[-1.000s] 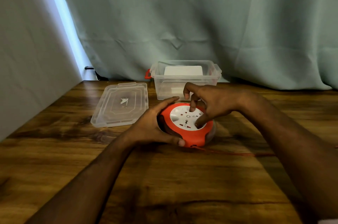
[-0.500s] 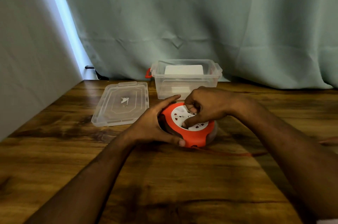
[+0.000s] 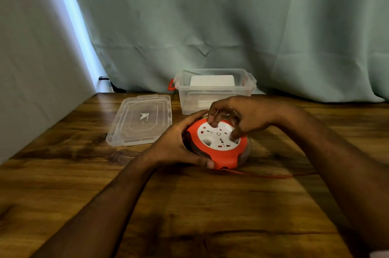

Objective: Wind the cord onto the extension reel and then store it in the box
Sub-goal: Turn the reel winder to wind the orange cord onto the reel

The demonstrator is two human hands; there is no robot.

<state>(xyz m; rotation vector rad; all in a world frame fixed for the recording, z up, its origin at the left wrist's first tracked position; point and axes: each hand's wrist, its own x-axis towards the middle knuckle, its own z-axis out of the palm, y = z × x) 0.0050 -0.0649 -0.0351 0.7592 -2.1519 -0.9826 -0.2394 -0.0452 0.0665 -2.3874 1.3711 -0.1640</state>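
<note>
An orange extension reel [image 3: 226, 155] with a white socket face lies flat on the wooden table [image 3: 189, 205]. My left hand [image 3: 179, 146] grips its left rim, thumb at the front edge. My right hand [image 3: 242, 116] rests on top, fingertips pressed on the white face. A thin red cord [image 3: 263, 175] runs from the reel's front to the right along the table. The clear plastic box [image 3: 214, 91] stands open just behind the reel, with a white object inside it.
The box's clear lid [image 3: 140, 120] lies flat on the table left of the box. A grey-green curtain [image 3: 231, 26] hangs behind the table, and a pale wall closes the left side. A red latch shows on the box's left end.
My right hand's fingers have shifted around the white face, turning it. The red cord on the table has shortened and pulled in towards the reel. My left hand has stayed on the rim.
</note>
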